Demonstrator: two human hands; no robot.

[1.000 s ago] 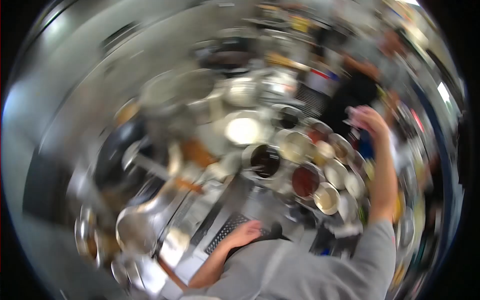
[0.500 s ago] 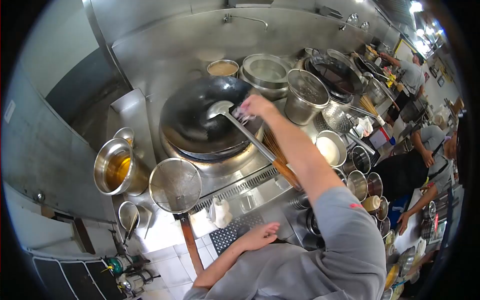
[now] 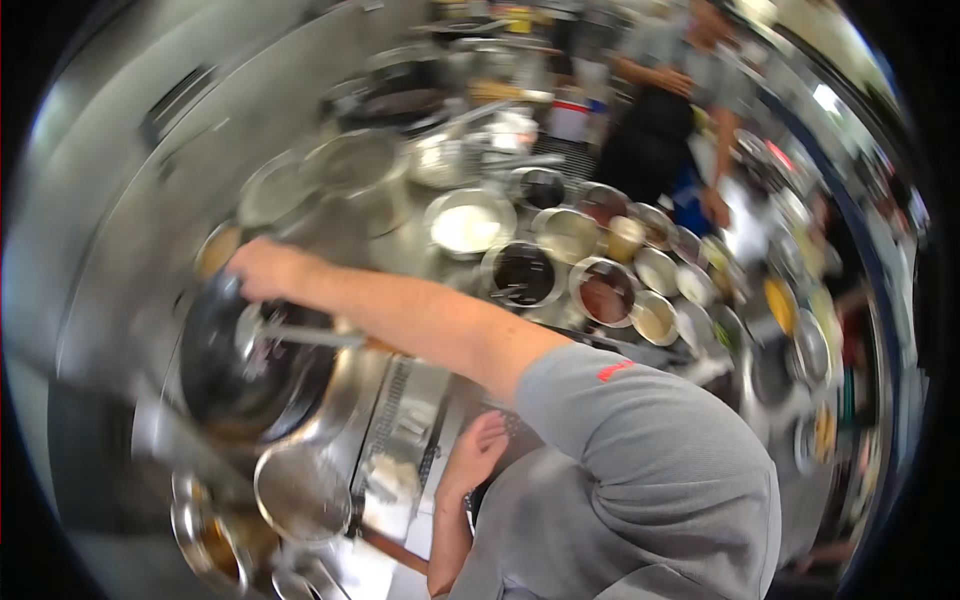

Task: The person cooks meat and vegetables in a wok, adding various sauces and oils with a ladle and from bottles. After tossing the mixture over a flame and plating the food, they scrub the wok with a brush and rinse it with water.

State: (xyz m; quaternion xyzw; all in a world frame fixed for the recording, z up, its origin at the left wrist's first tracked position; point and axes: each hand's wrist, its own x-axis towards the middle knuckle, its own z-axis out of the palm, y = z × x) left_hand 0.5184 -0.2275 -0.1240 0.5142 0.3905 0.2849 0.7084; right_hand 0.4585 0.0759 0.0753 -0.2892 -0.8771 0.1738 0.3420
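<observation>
A large dark wok (image 3: 215,365) sits on the stove at left. Over its far rim is my right hand (image 3: 268,268), its fingers smeared by motion, so I cannot make out what they hold. Inside the wok lie small pale-purple pieces of food (image 3: 266,348) beside the bowl of a ladle (image 3: 247,332). The ladle's handle runs right, under my right forearm. Close to my body hangs my left hand (image 3: 477,448), fingers stretched out, with nothing in it. Nearer than the wok is a round wire strainer (image 3: 302,492) with a wooden handle.
Several metal pots of sauces, including a dark one (image 3: 522,275) and a reddish one (image 3: 604,292), stand to the right. A pot of white contents (image 3: 470,226) is beyond my forearm. A pot of amber liquid (image 3: 215,545) is at lower left. A co-worker (image 3: 665,110) stands farther back.
The view has swung to the right and blurred. My right hand has moved from above the wok's inside to its far rim. Purple pieces that were at my fingers now show in the wok.
</observation>
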